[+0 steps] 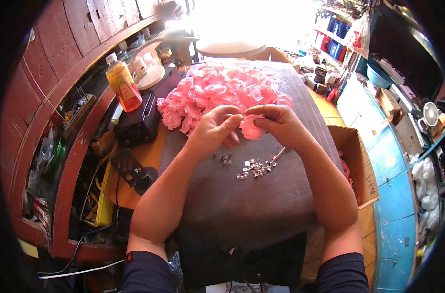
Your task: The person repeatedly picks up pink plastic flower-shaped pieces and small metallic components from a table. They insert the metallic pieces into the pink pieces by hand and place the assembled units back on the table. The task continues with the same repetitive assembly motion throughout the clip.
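Note:
Above the dark table point(217, 210), my right hand point(285, 128) grips a pink artificial flower point(252, 128) between thumb and fingers, its petals hanging below the fingertips. My left hand point(215, 129) is close beside it, thumb and forefinger pinched together at the flower's left side; whatever they hold is too small or hidden to make out. Behind both hands lies a large heap of pink artificial flowers point(222, 90). Small shiny metal pieces point(255, 168) are scattered on the table below my hands, with a thin rod point(279, 154) at their right.
At left, a bottle of orange drink point(124, 85) stands on a black box point(138, 119), near a red wooden shelf point(66, 195). An open cardboard box point(361, 168) with pink flowers inside is right of the table. Blue cabinets point(396, 205) line the right side.

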### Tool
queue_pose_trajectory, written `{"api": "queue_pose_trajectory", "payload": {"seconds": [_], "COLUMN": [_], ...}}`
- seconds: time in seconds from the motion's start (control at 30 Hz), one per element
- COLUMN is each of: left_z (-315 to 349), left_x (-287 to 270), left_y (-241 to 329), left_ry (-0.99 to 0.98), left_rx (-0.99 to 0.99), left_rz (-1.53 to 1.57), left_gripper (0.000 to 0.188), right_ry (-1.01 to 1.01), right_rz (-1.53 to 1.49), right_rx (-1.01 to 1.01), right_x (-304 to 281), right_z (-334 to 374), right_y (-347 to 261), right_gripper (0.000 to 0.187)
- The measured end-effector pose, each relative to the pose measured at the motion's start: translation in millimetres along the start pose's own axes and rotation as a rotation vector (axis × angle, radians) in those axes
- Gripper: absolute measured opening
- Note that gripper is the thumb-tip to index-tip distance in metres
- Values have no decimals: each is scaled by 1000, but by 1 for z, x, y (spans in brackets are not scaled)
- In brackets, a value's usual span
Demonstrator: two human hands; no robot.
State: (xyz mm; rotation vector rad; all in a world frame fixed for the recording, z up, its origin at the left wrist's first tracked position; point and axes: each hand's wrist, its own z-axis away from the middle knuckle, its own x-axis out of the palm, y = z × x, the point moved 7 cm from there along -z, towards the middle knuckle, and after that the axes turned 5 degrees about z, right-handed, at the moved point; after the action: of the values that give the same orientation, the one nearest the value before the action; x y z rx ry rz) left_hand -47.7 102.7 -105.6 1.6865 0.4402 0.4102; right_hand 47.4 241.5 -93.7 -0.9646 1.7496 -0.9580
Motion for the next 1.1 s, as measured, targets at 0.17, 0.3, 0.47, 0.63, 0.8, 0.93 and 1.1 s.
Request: {"api": "queue_pose_trajectory", "payload": {"seconds": [0.17, 0.3, 0.47, 0.63, 0.8, 0.93, 1.1], "left_z": [5, 0, 2, 3, -3, -2, 8], "left_x": [11, -14, -30, -24, -27, -7, 12], "left_y": [-5, 4, 11, 11, 6, -4, 7], "left_ry": [-106, 205, 338, 324, 238, 28, -60], "left_rx": [-19, 84, 159, 152, 186, 171, 293], "left_rz": [37, 80, 107, 54, -92, -199, -485], "left_gripper": [46, 31, 34, 28, 19, 17, 15], "right_ry": [56, 230, -261, -272, -227, -64, -61], "right_rz": [-107, 330, 691, 818, 468, -163, -291], "right_rx": [-4, -134, -272, -307, -135, 170, 208], "right_x": [17, 11, 78, 92, 67, 27, 22], "right_z": [6, 7, 23, 23, 13, 7, 5], "right_y": [0, -2, -18, -4, -1, 13, 28], "right_gripper": [22, 11, 15, 13, 13, 8, 10]}}
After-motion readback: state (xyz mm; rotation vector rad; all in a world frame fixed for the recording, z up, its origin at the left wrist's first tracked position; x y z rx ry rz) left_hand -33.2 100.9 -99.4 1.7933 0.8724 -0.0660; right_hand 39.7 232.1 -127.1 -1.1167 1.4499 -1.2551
